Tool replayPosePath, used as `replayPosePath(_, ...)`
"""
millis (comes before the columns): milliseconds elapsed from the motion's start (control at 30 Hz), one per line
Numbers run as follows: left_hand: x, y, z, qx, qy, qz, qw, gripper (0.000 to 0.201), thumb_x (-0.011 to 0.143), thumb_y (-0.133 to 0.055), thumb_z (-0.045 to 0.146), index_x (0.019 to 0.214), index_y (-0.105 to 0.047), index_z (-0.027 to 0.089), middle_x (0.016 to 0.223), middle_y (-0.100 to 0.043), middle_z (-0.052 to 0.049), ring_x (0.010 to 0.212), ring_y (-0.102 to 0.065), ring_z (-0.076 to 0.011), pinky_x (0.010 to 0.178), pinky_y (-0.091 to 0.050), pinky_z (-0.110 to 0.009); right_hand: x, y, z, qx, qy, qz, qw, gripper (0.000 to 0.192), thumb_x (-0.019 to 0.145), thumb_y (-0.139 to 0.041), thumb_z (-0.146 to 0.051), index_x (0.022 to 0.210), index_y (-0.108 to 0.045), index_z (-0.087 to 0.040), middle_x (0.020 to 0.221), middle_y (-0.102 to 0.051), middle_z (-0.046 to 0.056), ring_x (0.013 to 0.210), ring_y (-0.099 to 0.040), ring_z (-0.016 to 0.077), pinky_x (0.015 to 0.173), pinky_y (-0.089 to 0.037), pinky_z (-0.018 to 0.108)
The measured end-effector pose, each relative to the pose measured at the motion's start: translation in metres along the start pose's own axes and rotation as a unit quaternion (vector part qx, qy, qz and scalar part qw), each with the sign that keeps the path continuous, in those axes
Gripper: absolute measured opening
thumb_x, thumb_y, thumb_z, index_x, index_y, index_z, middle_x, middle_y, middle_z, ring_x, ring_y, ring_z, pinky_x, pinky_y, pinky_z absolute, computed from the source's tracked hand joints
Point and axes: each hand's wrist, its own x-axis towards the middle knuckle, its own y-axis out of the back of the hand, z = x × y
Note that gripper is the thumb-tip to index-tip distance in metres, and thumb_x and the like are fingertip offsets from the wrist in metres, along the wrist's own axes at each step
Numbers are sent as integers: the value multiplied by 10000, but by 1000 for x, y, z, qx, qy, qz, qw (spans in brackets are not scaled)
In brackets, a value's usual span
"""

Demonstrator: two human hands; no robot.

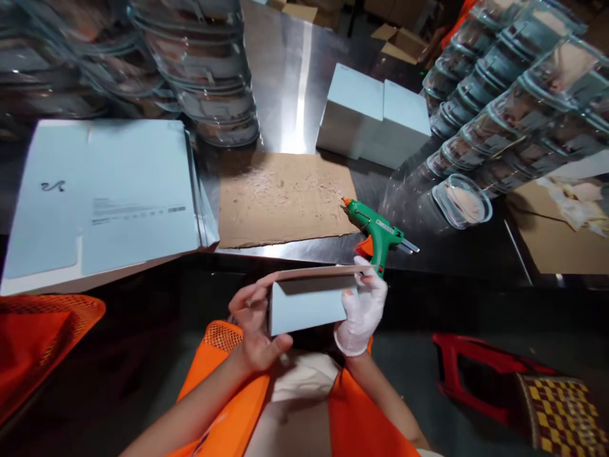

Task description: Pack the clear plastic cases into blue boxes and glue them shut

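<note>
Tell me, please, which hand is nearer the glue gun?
Right. The gloved right hand holds the box just below the glue gun; the left hand grips the box's far end.

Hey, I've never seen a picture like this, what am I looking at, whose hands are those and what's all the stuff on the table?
There is no machine here. One camera, worn on a person's head, looks forward and down, so the two hands at the bottom are the wearer's own. The bare left hand and the white-gloved right hand together grip a pale blue folded box, held up in front of an orange vest.

Beyond them is a shiny metal table. On it lie a brown cardboard sheet, a green glue gun at that sheet's right edge, a stack of flat unfolded box blanks at left, and two finished boxes further back. Stacks of clear plastic containers stand on both sides.
</note>
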Motion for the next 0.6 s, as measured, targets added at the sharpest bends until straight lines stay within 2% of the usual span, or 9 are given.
replayPosePath(67,5,4,5,11,-16,-51,999,481,941,-705,565,1334,-552,336,1370,-621,-139,1218,-682,-303,892,-602,-435,2,-1,-5,20,23,33,999,402,912,-672,-385,1243,-464,-293,1486,-593,145,1365,-626,311,1105,-520,530)
replayPosePath(133,9,13,6,46,-20,-92,995,338,923,-764,509,1157,-696,274,1337,-643,-148,1182,-688,-300,891,-595,-411,9,7,-7,0,32,17,999,420,943,-625,-395,1309,-447,-294,1499,-579,152,1295,-669,282,1061,-549,498)
replayPosePath(200,12,21,5,71,1,-69,995,322,904,-787,531,1004,-754,226,1258,-671,-145,1098,-702,-282,864,-592,-385,26,25,-8,-65,56,22,996,395,983,-567,-452,1323,-498,-264,1459,-600,164,1188,-703,264,1018,-565,471)
replayPosePath(267,15,26,2,84,32,-5,996,358,890,-793,564,958,-760,214,1188,-682,-126,1054,-700,-264,850,-589,-369,53,49,-10,-191,64,65,977,403,989,-542,-535,1235,-603,-222,1333,-667,167,1112,-705,276,1002,-553,469)
replayPosePath(333,18,26,0,99,56,42,993,347,875,-812,553,938,-763,216,1180,-681,-112,1065,-692,-254,879,-584,-368,82,69,-13,-335,5,72,939,469,940,-573,-628,1114,-687,-209,1160,-732,149,1039,-702,301,972,-539,472)
replayPosePath(400,22,23,-4,115,58,54,990,331,855,-836,536,929,-773,220,1185,-686,-106,1108,-685,-259,930,-577,-377,105,78,-14,-427,-93,9,900,470,848,-663,-652,1023,-727,-221,1005,-762,117,941,-704,305,899,-537,443)
replayPosePath(433,24,21,-6,122,54,49,990,324,850,-842,530,931,-781,222,1184,-693,-105,1134,-682,-263,953,-572,-380,114,78,-14,-438,-134,-27,888,436,796,-719,-625,976,-733,-227,938,-762,99,901,-702,296,858,-535,415)
replayPosePath(500,26,18,-11,128,51,36,990,309,859,-836,520,942,-792,226,1162,-714,-100,1179,-677,-271,993,-562,-385,125,75,-12,-377,-194,-53,904,367,676,-819,-512,888,-722,-228,817,-741,65,839,-688,269,781,-522,356)
replayPosePath(600,30,16,-17,122,80,12,989,346,871,-810,552,967,-802,220,1140,-735,-104,1182,-680,-276,1021,-558,-395,128,68,-7,-199,-240,-31,950,423,559,-836,-453,878,-712,-204,734,-722,31,728,-662,222,671,-518,317)
